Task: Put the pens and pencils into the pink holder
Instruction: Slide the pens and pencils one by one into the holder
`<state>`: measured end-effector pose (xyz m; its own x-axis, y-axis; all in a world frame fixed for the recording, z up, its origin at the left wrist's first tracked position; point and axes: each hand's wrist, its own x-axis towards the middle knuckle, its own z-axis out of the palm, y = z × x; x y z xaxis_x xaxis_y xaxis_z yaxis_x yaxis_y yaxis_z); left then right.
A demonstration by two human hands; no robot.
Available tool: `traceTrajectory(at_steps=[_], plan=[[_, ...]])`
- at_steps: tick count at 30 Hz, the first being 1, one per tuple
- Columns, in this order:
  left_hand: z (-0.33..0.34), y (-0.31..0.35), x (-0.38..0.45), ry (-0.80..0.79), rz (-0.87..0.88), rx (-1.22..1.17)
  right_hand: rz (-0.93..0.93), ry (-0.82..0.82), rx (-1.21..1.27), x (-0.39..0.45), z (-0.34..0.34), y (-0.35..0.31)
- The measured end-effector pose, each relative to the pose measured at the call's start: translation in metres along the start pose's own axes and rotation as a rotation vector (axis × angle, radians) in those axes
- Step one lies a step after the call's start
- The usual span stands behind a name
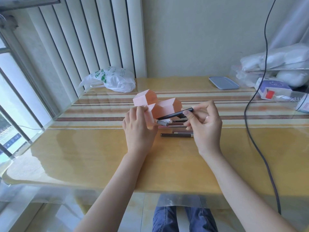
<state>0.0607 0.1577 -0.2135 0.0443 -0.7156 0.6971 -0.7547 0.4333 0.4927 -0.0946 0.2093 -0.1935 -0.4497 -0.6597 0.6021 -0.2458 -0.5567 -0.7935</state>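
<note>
The pink holder, made of several hexagonal tubes, lies on the table's middle. My left hand grips its nearest tube from the left side. My right hand pinches a black pen between thumb and fingers, its tip pointing left toward the holder's nearest tube. A grey pen sticks out by the tube's mouth, next to my left hand. Several more pens and pencils lie flat on the table just right of the holder, partly hidden under my right hand.
A white plastic bag sits at the back left. A grey-blue lid lies at the back right. A box and wrapped white bundles crowd the right edge. A black cable hangs down across the table's right side.
</note>
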Motion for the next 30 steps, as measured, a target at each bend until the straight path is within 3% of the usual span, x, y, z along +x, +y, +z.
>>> traceTrajectory(at_steps=[4,9,15,19,23,27,30], plan=[[0.000,-0.002,0.000,-0.013,-0.022,-0.023,-0.191,-0.192,-0.305,-0.004,0.003,0.015],[0.000,-0.002,0.001,-0.012,-0.076,-0.053,-0.285,-0.203,-0.429,-0.001,0.002,0.021],[-0.004,-0.004,0.002,0.002,-0.185,-0.153,-0.089,-0.137,-0.582,0.004,-0.012,0.023],[-0.007,-0.004,0.003,0.029,-0.311,-0.241,0.177,-0.372,-0.734,0.003,-0.018,0.016],[-0.008,-0.005,0.002,0.020,-0.306,-0.242,0.216,-0.632,-0.999,0.003,-0.019,0.019],[-0.008,-0.005,0.002,0.019,-0.310,-0.250,0.180,-0.619,-0.990,0.003,-0.022,0.024],[-0.009,-0.006,0.002,0.019,-0.313,-0.248,0.030,-0.473,-0.870,0.003,-0.022,0.027]])
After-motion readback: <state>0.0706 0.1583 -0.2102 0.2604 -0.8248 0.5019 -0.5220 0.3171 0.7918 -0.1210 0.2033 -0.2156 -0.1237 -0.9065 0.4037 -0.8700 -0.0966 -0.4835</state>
